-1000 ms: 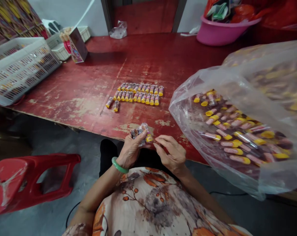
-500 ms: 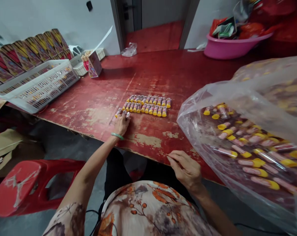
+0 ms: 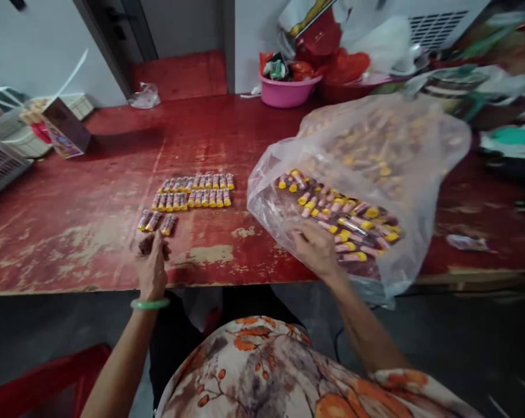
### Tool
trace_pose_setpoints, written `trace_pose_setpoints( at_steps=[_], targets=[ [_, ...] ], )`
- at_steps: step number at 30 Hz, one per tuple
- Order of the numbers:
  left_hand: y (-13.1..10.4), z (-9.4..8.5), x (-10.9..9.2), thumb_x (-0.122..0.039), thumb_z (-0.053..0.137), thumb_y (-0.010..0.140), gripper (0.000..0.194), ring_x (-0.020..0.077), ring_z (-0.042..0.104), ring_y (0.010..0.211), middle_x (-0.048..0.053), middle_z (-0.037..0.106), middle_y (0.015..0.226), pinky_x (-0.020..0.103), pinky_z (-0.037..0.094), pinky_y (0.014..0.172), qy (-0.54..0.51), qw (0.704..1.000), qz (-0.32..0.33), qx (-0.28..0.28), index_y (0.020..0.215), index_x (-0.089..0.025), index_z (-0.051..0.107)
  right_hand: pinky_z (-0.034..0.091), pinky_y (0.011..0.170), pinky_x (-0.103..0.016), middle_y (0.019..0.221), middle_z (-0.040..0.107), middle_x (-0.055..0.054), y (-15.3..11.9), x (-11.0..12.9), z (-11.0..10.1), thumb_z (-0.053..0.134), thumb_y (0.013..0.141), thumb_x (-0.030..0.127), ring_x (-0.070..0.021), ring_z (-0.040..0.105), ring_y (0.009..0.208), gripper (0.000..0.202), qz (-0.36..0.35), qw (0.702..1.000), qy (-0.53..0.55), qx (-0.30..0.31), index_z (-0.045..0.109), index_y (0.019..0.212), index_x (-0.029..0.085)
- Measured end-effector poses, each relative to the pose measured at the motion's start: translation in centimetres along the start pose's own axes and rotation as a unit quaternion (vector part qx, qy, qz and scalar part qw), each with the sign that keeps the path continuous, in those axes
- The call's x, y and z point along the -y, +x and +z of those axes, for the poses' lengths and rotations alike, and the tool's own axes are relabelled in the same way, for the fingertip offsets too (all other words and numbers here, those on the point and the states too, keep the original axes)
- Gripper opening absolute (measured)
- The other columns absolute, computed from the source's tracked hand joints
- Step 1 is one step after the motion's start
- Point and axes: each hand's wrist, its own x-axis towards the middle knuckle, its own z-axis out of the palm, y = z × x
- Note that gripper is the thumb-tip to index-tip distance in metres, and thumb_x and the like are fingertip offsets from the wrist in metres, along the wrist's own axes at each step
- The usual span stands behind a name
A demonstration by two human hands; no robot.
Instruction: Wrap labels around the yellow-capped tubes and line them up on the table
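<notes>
Two rows of small yellow-capped tubes (image 3: 205,198) lie side by side on the red table (image 3: 114,232). Several more tubes (image 3: 153,221) lie in front of them at the left. Just nearer than these is my left hand (image 3: 153,261), with a green bangle on the wrist; its fingers are blurred, and what they hold, if anything, cannot be made out. My right hand (image 3: 317,249) is at the near left edge of a clear plastic bag (image 3: 266,174) full of yellow-capped tubes, its fingers bent together; anything between them is too small to name.
Behind the bag stands a pink basin (image 3: 286,93) with assorted items. At the back left are a box with sticks (image 3: 66,128) and white baskets (image 3: 77,107). A red stool (image 3: 53,377) is below the table at left. A small packet (image 3: 469,242) lies right.
The view has turned to the right. My right hand has moved from the table's front edge to the bag. My left hand has drawn back from the tubes in the front row.
</notes>
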Motion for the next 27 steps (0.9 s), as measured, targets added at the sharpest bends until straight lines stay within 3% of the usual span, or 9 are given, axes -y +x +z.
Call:
trace_pose_setpoints(
  at_steps=[6, 10, 13, 14, 16, 18, 19, 23, 27],
  targets=[
    [-6.9, 3.4, 1.7, -0.03, 0.068, 0.077, 0.018, 0.0174, 0.068, 0.068, 0.006, 0.068, 0.075, 0.03, 0.058, 0.066, -0.222, 0.925, -0.272, 0.142, 0.08, -0.014, 0.063, 0.048, 0.078, -0.036, 0.084, 0.066, -0.012, 0.2, -6.8, -1.5, 0.048, 0.077, 0.01, -0.0243, 0.061, 0.084, 0.019, -0.005, 0.958, -0.18, 0.222, 0.066, 0.077, 0.015],
    [-8.5, 4.4, 1.0, -0.021, 0.075, 0.072, 0.02, 0.0194, 0.07, 0.071, 0.01, 0.072, 0.082, 0.03, 0.059, 0.067, -0.216, 0.917, -0.277, 0.189, 0.086, -0.011, 0.066, 0.047, 0.074, -0.038, 0.079, 0.063, -0.011, 0.7, -5.5, -1.5, 0.049, 0.078, 0.016, -0.026, 0.059, 0.081, 0.013, 0.03, 0.978, -0.145, 0.146, 0.062, 0.074, 0.016],
    [-9.3, 4.7, 0.0, -0.022, 0.081, 0.067, 0.026, 0.0157, 0.069, 0.068, 0.007, 0.072, 0.079, 0.024, 0.056, 0.065, -0.224, 0.923, -0.244, 0.194, 0.086, -0.011, 0.067, 0.049, 0.07, -0.036, 0.079, 0.061, -0.006, 1.0, -2.4, -1.5, 0.055, 0.077, 0.024, -0.0224, 0.058, 0.076, 0.007, 0.145, 0.983, 0.1, 0.044, 0.058, 0.079, 0.018],
    [-9.6, 4.9, -0.3, -0.022, 0.083, 0.065, 0.027, 0.0144, 0.068, 0.068, 0.005, 0.071, 0.078, 0.023, 0.056, 0.065, -0.232, 0.925, -0.233, 0.189, 0.085, -0.012, 0.067, 0.05, 0.067, -0.035, 0.081, 0.061, -0.005, 0.9, -0.9, -1.3, 0.054, 0.077, 0.026, -0.0207, 0.058, 0.074, 0.008, 0.186, 0.954, 0.231, 0.04, 0.056, 0.08, 0.019],
    [-10.0, 5.3, -0.5, -0.02, 0.085, 0.061, 0.028, 0.0124, 0.066, 0.067, 0.003, 0.071, 0.076, 0.022, 0.054, 0.066, -0.246, 0.928, -0.218, 0.177, 0.083, -0.012, 0.068, 0.051, 0.057, -0.033, 0.088, 0.062, -0.005, 0.6, 2.6, -0.4, 0.051, 0.077, 0.028, -0.0178, 0.058, 0.068, 0.011, 0.25, 0.836, 0.482, 0.077, 0.054, 0.083, 0.019],
    [-10.4, 5.6, -0.4, -0.019, 0.085, 0.059, 0.029, 0.0117, 0.065, 0.066, 0.002, 0.07, 0.076, 0.023, 0.053, 0.066, -0.251, 0.931, -0.209, 0.162, 0.081, -0.012, 0.068, 0.046, 0.045, -0.027, 0.088, 0.062, -0.004, 0.0, 6.3, 1.2, 0.055, 0.074, 0.029, -0.0133, 0.053, 0.056, 0.014, 0.298, 0.727, 0.606, 0.121, 0.053, 0.083, 0.019],
    [-10.5, 5.8, -0.3, -0.02, 0.085, 0.059, 0.029, 0.0118, 0.065, 0.067, 0.002, 0.07, 0.076, 0.023, 0.052, 0.066, -0.251, 0.934, -0.203, 0.155, 0.081, -0.012, 0.068, 0.04, 0.04, -0.023, 0.086, 0.061, -0.003, -0.4, 8.0, 2.0, 0.06, 0.072, 0.028, -0.0101, 0.047, 0.051, 0.018, 0.323, 0.701, 0.622, 0.131, 0.054, 0.085, 0.018],
    [-10.9, 5.7, 0.1, -0.024, 0.085, 0.06, 0.029, 0.0137, 0.066, 0.068, 0.003, 0.071, 0.078, 0.025, 0.052, 0.069, -0.247, 0.945, -0.173, 0.123, 0.08, -0.012, 0.068, 0.031, 0.042, -0.018, 0.078, 0.06, 0.003, -1.4, 12.6, 4.7, 0.076, 0.061, 0.027, -0.0059, 0.041, 0.05, 0.034, 0.403, 0.688, 0.583, 0.153, 0.058, 0.089, 0.019],
    [-11.0, 5.0, 0.3, -0.024, 0.084, 0.061, 0.027, 0.0157, 0.067, 0.07, 0.006, 0.073, 0.078, 0.026, 0.052, 0.07, -0.241, 0.946, -0.184, 0.112, 0.08, -0.011, 0.069, 0.035, 0.049, -0.02, 0.07, 0.058, 0.004, -1.0, 13.8, 5.9, 0.078, 0.052, 0.024, -0.0088, 0.047, 0.057, 0.034, 0.452, 0.677, 0.563, 0.144, 0.06, 0.079, 0.018]
  ],
)
